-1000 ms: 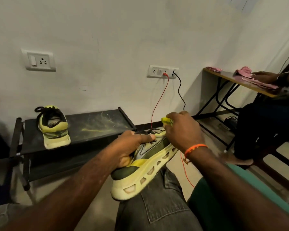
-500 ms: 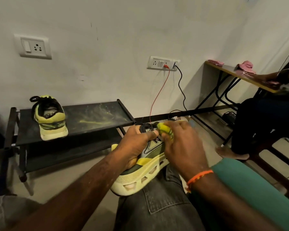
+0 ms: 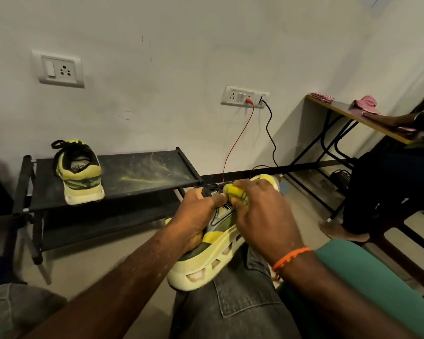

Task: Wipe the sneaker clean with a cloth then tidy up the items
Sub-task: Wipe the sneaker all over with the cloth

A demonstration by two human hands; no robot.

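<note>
A pale wall with two socket plates is being viewed over a black two-tier shoe rack, whose top shelf is dusted with yellowish streaks. A matching second sneaker is standing heel-out on that shelf, well apart from the work.

The sneaker being cleaned is being propped heel-down on the person's denim-clad thigh, toe angled up and away. It is being gripped by the left hand, clenched around the heel collar and upper with the thumb lying across the laces. A bunched yellow cloth is being pressed against the tongue and lace area by the right hand, fingers closed around it.

Handling judgement: the shoe is being taken as light, with a soft, yielding upper and a stiff, chunky foam sole with cut-outs. The heel and midsole are being judged the firmest places to hold; the upper would probably dent under wiping pressure. The cloth looks limp and easily wadded.

Compared with one second ago, the right hand is being seen lower and nearer, drawn back from the toe end to the laces. Compared with half a second ago, little change is being noted beyond a slight shift of the camera.
</note>
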